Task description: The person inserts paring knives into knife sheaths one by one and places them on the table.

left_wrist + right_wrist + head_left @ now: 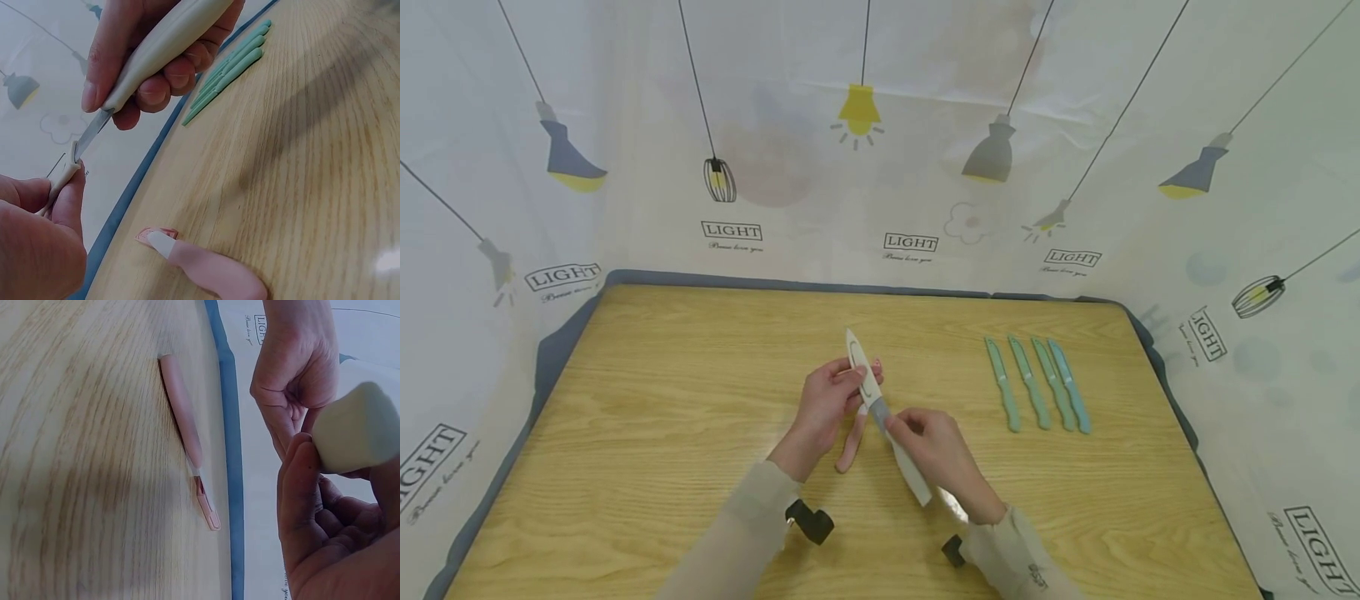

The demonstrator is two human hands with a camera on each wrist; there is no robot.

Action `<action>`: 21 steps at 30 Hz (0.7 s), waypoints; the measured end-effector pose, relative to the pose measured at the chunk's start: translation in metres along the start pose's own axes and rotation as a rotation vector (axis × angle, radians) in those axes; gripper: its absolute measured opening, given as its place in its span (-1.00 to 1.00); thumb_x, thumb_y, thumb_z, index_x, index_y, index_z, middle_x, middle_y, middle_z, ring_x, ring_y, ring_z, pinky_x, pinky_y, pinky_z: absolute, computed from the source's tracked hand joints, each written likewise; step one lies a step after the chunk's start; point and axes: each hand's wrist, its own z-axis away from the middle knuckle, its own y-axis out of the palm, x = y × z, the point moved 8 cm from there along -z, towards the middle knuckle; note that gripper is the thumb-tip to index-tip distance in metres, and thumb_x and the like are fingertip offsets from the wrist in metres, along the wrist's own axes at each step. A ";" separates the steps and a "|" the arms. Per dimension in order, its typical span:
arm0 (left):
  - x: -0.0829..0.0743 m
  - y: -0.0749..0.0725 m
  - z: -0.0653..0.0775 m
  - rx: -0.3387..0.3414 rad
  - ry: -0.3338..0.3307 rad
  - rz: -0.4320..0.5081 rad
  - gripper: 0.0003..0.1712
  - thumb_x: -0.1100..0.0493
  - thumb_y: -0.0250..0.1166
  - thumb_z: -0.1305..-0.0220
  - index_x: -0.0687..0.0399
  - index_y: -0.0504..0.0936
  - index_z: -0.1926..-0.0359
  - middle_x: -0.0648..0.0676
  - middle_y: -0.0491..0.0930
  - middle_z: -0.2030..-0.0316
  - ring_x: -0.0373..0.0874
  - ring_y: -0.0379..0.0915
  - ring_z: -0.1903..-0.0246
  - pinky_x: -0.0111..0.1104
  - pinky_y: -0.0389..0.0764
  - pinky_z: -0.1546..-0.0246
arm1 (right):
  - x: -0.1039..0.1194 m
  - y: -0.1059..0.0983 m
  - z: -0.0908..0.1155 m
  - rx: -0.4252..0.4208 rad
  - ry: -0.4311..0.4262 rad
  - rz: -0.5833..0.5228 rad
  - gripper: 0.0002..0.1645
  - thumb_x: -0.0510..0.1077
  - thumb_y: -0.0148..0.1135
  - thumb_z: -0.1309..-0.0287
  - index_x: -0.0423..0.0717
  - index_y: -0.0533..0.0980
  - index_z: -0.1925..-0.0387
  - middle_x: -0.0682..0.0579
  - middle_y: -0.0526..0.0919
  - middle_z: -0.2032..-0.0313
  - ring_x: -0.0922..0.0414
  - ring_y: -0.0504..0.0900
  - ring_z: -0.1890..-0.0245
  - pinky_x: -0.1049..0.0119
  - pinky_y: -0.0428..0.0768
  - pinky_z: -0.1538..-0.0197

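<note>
My left hand (827,402) pinches a white knife sheath (61,182) between thumb and fingers. The right hand (934,450) grips the off-white handle (169,47) of a fruit knife. A short length of bare steel blade (92,134) shows between handle and sheath, and the rest of the blade is hidden inside the sheath. Both parts are held in line above the table. Below the hands lies a pink-handled knife (215,272), its blade end in a pink sheath (209,512).
To the right on the wooden table (685,367), several green knives (1030,382) and a blue one (1070,387) lie side by side. A white curtain (805,208) printed with lamps surrounds the table's back and sides.
</note>
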 end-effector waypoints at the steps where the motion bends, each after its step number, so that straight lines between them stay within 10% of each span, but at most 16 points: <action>1: 0.000 0.000 0.000 0.002 0.002 -0.007 -0.54 0.31 0.12 -0.39 0.49 0.36 -0.23 0.40 0.52 -0.08 0.01 0.59 0.04 -0.32 0.60 0.03 | 0.000 0.000 0.000 -0.001 -0.002 0.000 -0.57 0.09 0.10 -0.33 -0.17 0.66 0.33 0.10 0.65 0.46 0.22 0.53 0.51 0.36 0.55 0.49; 21: 0.004 -0.001 0.003 -0.022 0.005 -0.057 -0.55 0.30 0.14 -0.38 0.45 0.38 -0.22 0.31 0.61 0.02 0.01 0.60 0.05 -0.33 0.62 0.06 | -0.002 0.002 -0.007 -0.015 0.004 0.006 -0.57 0.10 0.12 -0.31 -0.17 0.66 0.32 0.11 0.65 0.48 0.22 0.50 0.53 0.37 0.52 0.51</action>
